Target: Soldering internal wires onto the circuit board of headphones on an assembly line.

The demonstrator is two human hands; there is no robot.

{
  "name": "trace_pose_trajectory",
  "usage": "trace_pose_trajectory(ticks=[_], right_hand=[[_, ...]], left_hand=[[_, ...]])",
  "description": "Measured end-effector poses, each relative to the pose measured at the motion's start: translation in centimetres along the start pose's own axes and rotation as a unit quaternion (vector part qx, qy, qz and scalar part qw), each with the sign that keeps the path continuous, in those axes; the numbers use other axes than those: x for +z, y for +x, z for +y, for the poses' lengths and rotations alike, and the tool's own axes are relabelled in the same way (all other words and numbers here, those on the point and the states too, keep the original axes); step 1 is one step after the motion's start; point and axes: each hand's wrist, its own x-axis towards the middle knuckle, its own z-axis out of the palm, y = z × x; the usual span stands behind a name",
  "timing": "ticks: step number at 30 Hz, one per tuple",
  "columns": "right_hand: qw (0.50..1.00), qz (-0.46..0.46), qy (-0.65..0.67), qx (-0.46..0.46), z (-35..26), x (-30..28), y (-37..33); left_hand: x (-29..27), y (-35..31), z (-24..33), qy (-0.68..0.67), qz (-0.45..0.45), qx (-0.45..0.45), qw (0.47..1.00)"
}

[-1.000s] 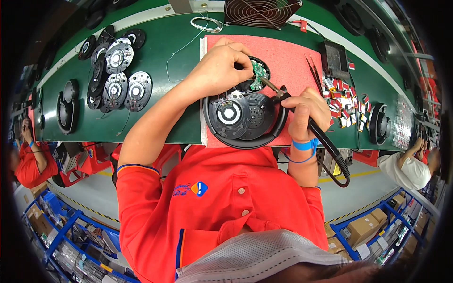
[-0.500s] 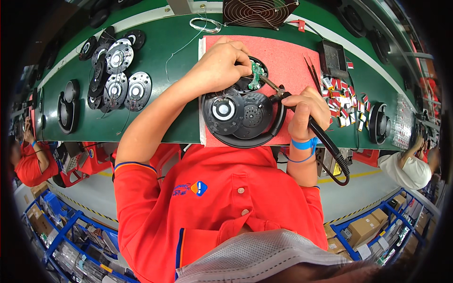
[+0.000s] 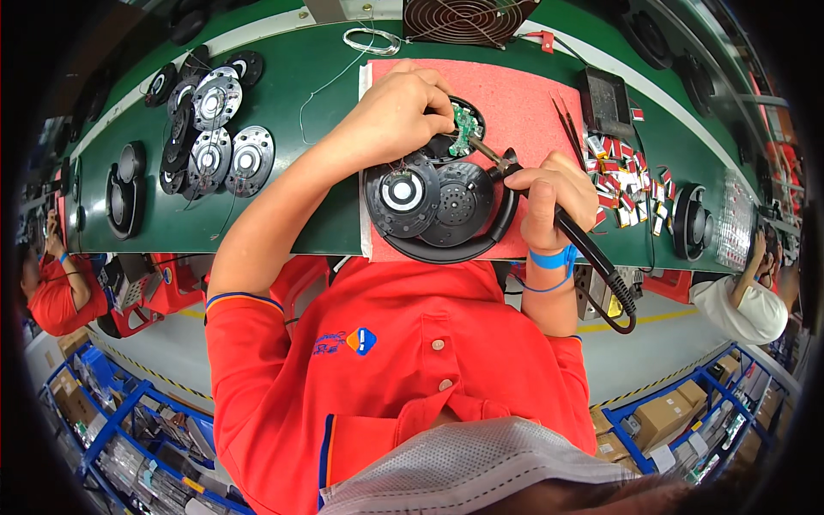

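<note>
In my right hand (image 3: pixel 558 202) is a soldering iron (image 3: pixel 573 232), gripped by its black handle. Its metal tip meets the green circuit board (image 3: pixel 464 130), which sits in an open black ear cup of a pair of headphones. My left hand (image 3: pixel 405 112) pinches at the board's left edge; what its fingertips hold is too small to make out. Nearer me lie a round speaker plate (image 3: pixel 403 202) with a silver centre and a black perforated disc (image 3: pixel 461 204). The black headband (image 3: pixel 459 254) curves around them on the red foam mat (image 3: pixel 506 94).
Speaker plates (image 3: pixel 216 103) are piled at the left, beside a folded headphone (image 3: pixel 126 190). At the right are tweezers (image 3: pixel 568 129), a black tray (image 3: pixel 607 103), many small battery packs (image 3: pixel 622 180) and another headphone (image 3: pixel 689 223). A fan (image 3: pixel 468 19) and a solder wire coil (image 3: pixel 372 41) stand at the back.
Little differs. The headphones and mat appear slightly higher in view, and my right hand with the iron has shifted a little left. The left hand keeps its pinch near the board.
</note>
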Motion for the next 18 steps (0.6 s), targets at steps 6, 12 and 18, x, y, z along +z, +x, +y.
trace_pose_trajectory(ticks=[6,12,18], right_hand=[[1.000,0.005,-0.004,-0.006,0.1,0.1,-0.1],[1.000,0.003,-0.002,-0.007,0.1,-0.3,0.1],[1.000,0.003,-0.003,0.000,0.1,-0.3,0.2]], left_hand=[[-0.2,0.3,-0.2,0.019,0.020,0.070,0.997],[1.0,0.0,-0.6,-0.044,0.054,0.048,0.996],[1.9,-0.1,-0.9,-0.047,0.118,0.046,0.991]])
